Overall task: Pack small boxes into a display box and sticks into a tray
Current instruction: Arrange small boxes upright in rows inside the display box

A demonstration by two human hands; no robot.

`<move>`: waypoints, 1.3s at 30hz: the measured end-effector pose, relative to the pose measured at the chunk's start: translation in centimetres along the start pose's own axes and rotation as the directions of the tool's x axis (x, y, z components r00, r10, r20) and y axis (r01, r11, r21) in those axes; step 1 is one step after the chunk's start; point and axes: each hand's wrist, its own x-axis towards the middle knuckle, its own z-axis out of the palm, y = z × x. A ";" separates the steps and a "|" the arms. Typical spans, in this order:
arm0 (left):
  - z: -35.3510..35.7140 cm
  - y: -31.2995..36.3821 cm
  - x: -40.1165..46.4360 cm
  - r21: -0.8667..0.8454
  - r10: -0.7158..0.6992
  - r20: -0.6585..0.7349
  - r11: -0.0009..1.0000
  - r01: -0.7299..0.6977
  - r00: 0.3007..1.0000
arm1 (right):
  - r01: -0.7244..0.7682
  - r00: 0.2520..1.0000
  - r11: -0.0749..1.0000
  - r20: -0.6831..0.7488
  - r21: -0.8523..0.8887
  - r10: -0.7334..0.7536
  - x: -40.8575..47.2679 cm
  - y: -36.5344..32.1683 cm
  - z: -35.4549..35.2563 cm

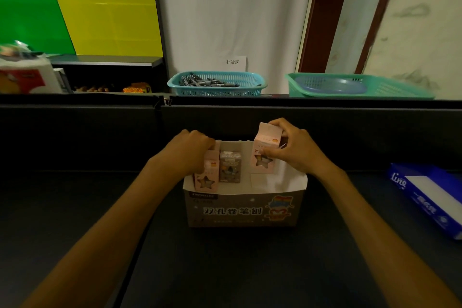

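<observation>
Printed grey cardboard display box (243, 210) is set on dark tabletop (225, 270), centre, open top. Two small boxes are stood inside at left: pink carton w/ star window (205, 177) and grey carton (230, 166) just beside it, touching. Left hand (192, 151) is curled over top of the pink carton, gripping it. A second pink star-window carton (265, 151) is pinched by right hand (296, 150), upright, above box's right half, not seated. Teal basket of dark sticks (217, 83) is sat on rear ledge; green basket (360, 86) to its right. Blue tissue pack (430, 197) at far right.
</observation>
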 end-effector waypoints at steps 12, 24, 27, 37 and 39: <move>-1.6 -2.9 -2.2 -0.169 -0.057 -0.214 0.985 0.021 0.975 | 0.077 0.996 0.996 0.045 0.035 -0.079 0.2 -3.5 1.0; 0.8 -5.9 -5.3 -0.197 -0.139 -0.120 0.974 0.114 0.983 | 0.133 0.915 0.991 0.381 0.018 -0.130 0.5 -7.3 6.3; 1.0 -6.0 -5.6 -0.213 -0.123 -0.117 0.972 0.096 0.985 | 0.152 0.917 0.988 0.375 -0.009 -0.138 0.4 -7.7 7.4; 1.4 -5.9 -6.7 -0.221 -0.102 -0.127 0.973 0.073 0.987 | 0.168 0.954 0.959 0.282 -0.227 -0.101 0.0 -7.8 8.5; 1.4 -5.8 -6.6 -0.216 -0.108 -0.130 0.973 0.079 0.986 | 0.155 0.955 0.955 0.285 -0.254 -0.079 -0.1 -8.0 8.5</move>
